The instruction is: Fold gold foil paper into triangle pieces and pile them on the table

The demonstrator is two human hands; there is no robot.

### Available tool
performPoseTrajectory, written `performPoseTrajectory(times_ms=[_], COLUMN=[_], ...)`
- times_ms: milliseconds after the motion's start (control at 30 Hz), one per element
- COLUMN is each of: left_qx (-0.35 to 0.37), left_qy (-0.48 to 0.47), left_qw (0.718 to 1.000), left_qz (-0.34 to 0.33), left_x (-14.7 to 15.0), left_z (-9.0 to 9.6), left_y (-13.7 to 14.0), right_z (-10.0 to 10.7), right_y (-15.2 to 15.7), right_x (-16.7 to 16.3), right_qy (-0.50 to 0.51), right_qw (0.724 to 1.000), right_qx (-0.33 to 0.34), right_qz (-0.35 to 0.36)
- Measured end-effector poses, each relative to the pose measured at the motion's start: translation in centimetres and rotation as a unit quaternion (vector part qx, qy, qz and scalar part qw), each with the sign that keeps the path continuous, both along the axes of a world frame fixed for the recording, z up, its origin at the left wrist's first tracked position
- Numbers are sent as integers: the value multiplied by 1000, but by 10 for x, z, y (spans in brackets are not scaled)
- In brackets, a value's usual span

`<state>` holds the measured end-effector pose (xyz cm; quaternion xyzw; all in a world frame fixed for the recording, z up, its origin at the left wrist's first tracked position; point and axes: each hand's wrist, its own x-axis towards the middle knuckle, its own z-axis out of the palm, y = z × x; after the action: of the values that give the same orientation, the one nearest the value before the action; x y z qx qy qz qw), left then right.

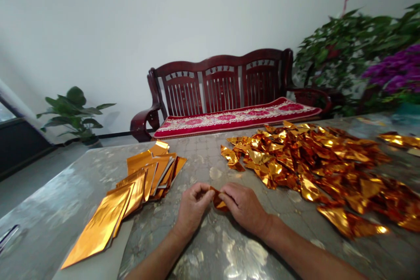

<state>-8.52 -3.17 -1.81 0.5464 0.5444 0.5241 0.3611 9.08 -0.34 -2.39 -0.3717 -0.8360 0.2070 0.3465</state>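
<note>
Between my two hands is a small folded piece of gold foil paper [219,201], partly hidden by the fingers. My left hand [194,205] pinches its left end between thumb and forefinger. At the other end, my right hand [244,205] is closed on it, thumb and fingers pressed together. Flat gold foil sheets [101,218] lie fanned out in overlapping stacks to the left of my left hand. On the right spreads a large heap of folded gold foil pieces [295,153], shiny and pointed.
The table [164,236] has a patterned, glossy cover. Behind it stands a dark red wooden bench [219,83] with a red floral cushion [236,116]. A potted plant [77,113] is at the left; leafy plants [341,52] and purple flowers [395,70] are at the right.
</note>
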Motion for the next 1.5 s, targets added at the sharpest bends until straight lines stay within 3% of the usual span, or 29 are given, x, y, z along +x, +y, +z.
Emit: performPoseTrajectory(times_ms=[100,267,467,667,833,1033,1233,1500], left_qx=[6,26,17,-9,5,13,-4,3], left_qy=[-12,-110,-200,-234,-197,-121,-95,-51], left_qw=[1000,991,978,970,979,991,993,997], left_qz=[19,70,57,57,57,58,67,60], left_x=[-4,-11,-9,-5,-6,-6,-5,-4], left_z=[-3,-13,-12,-9,-13,-13,-10,-12], left_y=[2,4,4,3,2,2,1,2], right_z=[1,2,5,3,2,5,2,4], right_y=[2,7,6,6,11,20,18,18], right_x=[0,-2,-4,-3,-1,2,0,3], right_qy=[50,186,249,260,238,233,257,258], right_qw=[997,970,950,947,953,961,945,944], right_qx=[-56,-135,-156,-153,-139,-57,-140,-172], right_qz=[-33,-83,-105,-108,-123,-139,-146,-116])
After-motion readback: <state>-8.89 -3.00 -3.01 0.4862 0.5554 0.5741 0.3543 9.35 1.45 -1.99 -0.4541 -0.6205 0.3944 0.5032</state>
